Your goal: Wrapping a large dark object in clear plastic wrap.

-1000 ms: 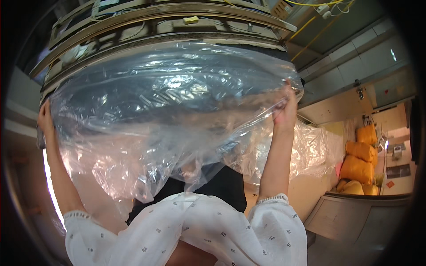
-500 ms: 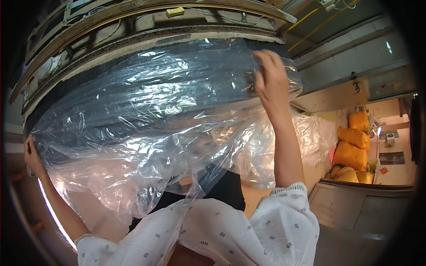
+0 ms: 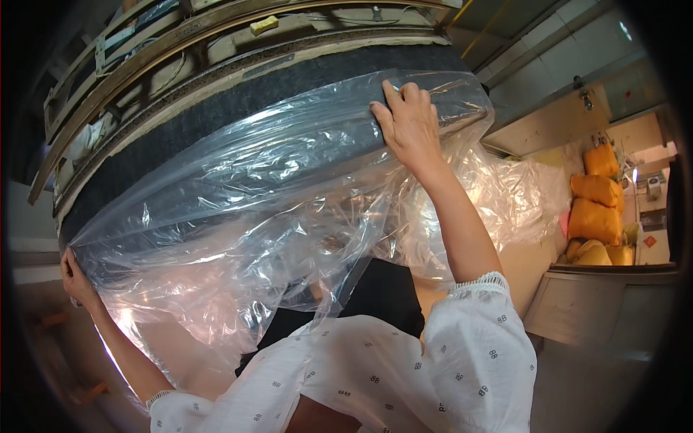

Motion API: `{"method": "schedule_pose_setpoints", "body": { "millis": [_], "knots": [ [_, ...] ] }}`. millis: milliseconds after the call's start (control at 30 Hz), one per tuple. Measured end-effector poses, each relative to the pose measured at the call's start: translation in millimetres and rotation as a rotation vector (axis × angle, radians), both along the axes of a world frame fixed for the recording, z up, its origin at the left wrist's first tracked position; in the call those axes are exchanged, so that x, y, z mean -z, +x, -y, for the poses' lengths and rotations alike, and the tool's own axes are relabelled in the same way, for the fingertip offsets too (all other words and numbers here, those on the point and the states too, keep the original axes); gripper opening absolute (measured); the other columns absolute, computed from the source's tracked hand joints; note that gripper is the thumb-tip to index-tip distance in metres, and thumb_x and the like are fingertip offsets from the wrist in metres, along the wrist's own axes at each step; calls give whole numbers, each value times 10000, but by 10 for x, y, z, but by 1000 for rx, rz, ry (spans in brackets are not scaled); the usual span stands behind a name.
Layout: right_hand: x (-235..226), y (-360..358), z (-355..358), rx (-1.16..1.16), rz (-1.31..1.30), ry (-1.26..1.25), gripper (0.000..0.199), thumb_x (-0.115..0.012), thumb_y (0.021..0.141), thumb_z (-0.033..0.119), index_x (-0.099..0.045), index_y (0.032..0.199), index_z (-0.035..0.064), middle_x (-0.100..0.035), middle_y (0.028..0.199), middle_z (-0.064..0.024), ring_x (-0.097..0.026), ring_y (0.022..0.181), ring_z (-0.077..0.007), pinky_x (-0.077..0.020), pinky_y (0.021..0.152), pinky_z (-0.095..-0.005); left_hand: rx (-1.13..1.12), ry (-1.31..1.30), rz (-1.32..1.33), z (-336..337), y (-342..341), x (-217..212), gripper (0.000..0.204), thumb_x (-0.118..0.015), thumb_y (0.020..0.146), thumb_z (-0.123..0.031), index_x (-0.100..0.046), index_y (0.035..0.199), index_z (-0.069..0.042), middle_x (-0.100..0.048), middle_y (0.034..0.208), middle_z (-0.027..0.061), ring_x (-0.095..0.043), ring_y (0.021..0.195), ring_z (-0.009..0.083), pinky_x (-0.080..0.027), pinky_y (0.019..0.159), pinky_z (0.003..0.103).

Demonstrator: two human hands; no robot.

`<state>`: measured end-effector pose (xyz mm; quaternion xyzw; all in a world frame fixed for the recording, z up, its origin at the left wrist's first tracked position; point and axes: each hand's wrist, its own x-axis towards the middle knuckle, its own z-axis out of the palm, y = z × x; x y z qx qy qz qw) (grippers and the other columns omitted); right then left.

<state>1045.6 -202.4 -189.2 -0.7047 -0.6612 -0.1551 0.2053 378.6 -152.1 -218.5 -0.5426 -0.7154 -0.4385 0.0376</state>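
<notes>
A wide sheet of clear plastic film (image 3: 267, 137) lies wrinkled over a black work surface (image 3: 195, 123) and hangs down loosely over the front edge towards my lap. At the far left end my left hand (image 3: 78, 278) pinches the film's gathered corner. My right hand (image 3: 411, 130) rests on the film towards the right end, palm down, its fingers spread near the sheet's far edge. More crumpled film bunches up beside and below my right forearm. Folds and glare hide where the separate layers begin and end.
Wooden rails (image 3: 144, 76) run along the back of the surface, with a small yellow block (image 3: 264, 26) on them. Stacked orange bundles (image 3: 595, 220) stand at the far right. A pale cabinet (image 3: 577, 307) is nearer on that side.
The film's far edge has come nearer to me, baring more of the black surface behind it. My right hand has moved left and now lies with its fingers spread on the sheet.
</notes>
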Motion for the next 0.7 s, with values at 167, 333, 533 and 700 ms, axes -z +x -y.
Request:
{"method": "schedule_pose_setpoints", "body": {
  "millis": [167,333,533,700],
  "knots": [
    [48,76,-21,3,-2,33,343,-542,829,315,-605,1037,50,-518,902,-111,-491,849,-287,-399,702,-403,50,90,143,255,-221,-303,288,-536,905,-209,-614,1070,13,-620,1036,47,-544,949,118,-404,869,246],
    [96,423,-305,-16,-106,159,178,-621,765,220,-643,864,74,-570,834,-94,-547,812,-273,-421,668,-404,84,110,233,723,95,-599,271,-517,918,-180,-594,1086,19,-592,1044,44,-530,935,122,-412,844,253],
    [221,664,-504,133,-363,128,201,-661,738,247,-630,788,55,-591,866,-88,-563,855,-269,-412,733,-387,-6,-52,242,1255,-380,-358,190,-545,904,-149,-624,1003,-7,-582,904,-5,-509,817,79,-399,760,194],
    [10,614,-668,91,-353,-141,190,-633,764,219,-623,800,33,-616,926,-90,-583,907,-237,-409,777,-372,62,45,564,1208,-664,32,281,-537,905,-228,-574,1094,-23,-564,1079,53,-501,999,148,-393,860,268]
  ]
}}
